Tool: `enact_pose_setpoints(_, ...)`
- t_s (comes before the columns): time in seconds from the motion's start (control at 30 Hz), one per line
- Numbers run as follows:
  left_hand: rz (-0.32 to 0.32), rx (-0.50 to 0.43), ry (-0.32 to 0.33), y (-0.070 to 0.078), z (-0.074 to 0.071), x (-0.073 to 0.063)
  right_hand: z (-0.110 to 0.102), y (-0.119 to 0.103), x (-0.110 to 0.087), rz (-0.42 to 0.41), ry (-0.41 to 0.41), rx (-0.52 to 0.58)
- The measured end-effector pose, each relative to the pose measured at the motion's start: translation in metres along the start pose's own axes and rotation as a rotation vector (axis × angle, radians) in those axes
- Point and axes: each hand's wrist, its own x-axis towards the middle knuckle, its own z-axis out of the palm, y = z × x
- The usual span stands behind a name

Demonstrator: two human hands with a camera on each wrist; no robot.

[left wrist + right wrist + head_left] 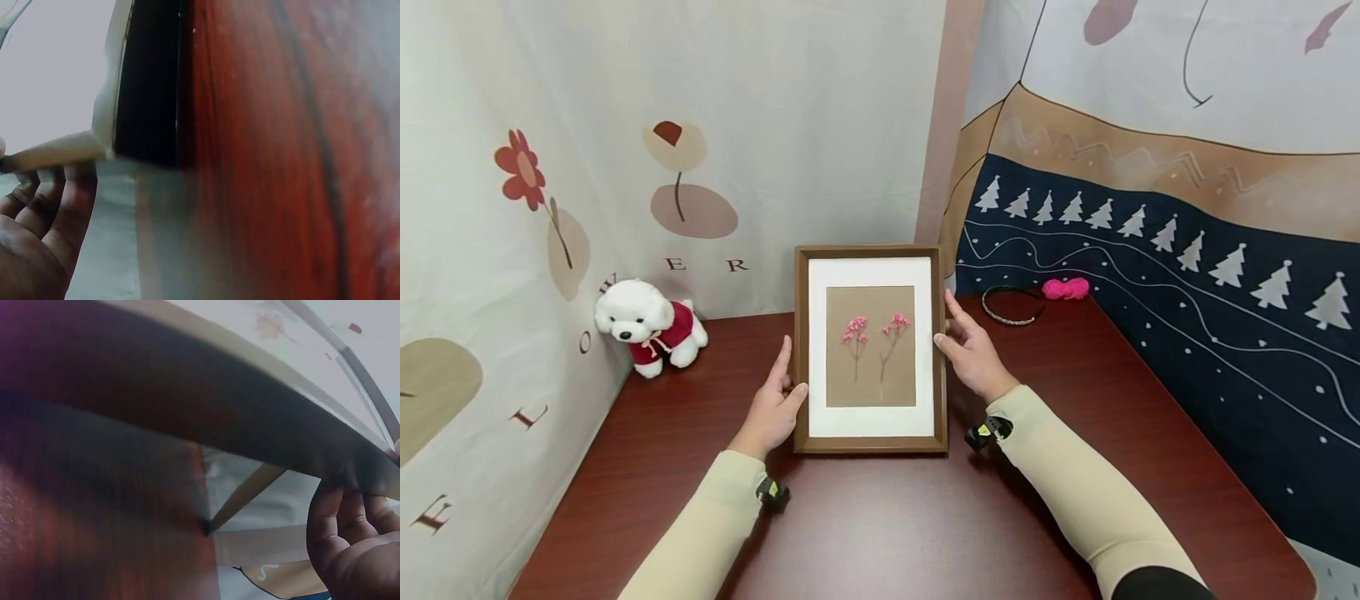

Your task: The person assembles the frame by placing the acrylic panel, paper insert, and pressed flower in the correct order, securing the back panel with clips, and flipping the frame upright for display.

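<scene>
A brown picture frame point(802, 350) with a white mat and two pressed pink flowers stands nearly upright over the table point(865, 517). My left hand point(772, 408) grips its left side, thumb at the front edge. On the opposite side my right hand point(973, 354) holds the edge, its thumb on the front and its index finger pointing up. Bent fingers of the left hand point(47, 219) touch the frame's edge in the left wrist view. In the right wrist view, a slanted support leg point(247, 497) shows behind the frame, reaching down to the tabletop.
A white plush dog point(651, 325) in a red top sits at the back left against the curtain. Behind my right hand lie a dark headband point(1009, 320) and a bright pink bundle point(1065, 289). Printed cloth point(1150, 250) borders the table's right side.
</scene>
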Motion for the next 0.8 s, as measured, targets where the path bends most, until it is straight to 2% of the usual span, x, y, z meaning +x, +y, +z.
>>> enact_pose_setpoints(0.33, 0.053, 0.052, -0.027, 0.001, 0.003, 0.004, 0.003, 0.006, 0.014, 0.028, 0.071, -0.05)
enact_pose_setpoints(0.5, 0.042, 0.076, -0.056, 0.002, 0.002, 0.007, 0.004, 0.009, 0.02, 0.02, 0.083, -0.055)
enact_pose_setpoints(0.8, 0.024, 0.104, -0.067, 0.003, -0.001, 0.009, 0.006, 0.015, 0.022, 0.017, 0.07, -0.06)
